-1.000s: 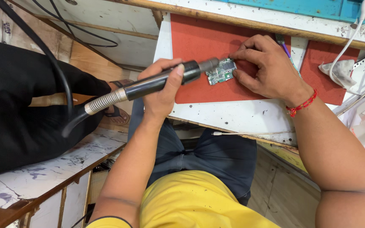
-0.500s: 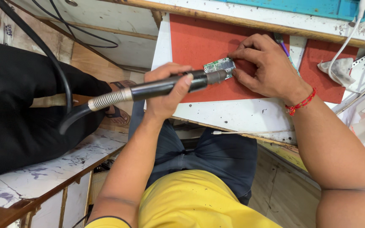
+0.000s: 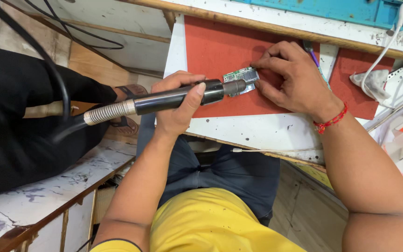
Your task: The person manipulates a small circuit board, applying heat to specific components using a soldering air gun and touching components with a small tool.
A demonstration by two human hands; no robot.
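My left hand (image 3: 178, 105) grips the hot-air wand (image 3: 173, 98), nozzle over the circuit board (image 3: 241, 77); my right hand (image 3: 295, 81) fingertips pin it steady on the red mat (image 3: 215, 46).

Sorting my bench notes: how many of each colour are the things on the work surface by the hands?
Red: 2, the large mat and small mat
Green: 1, the circuit board
Black: 1, the hot-air tool
White: 1, the cloth
Total: 5
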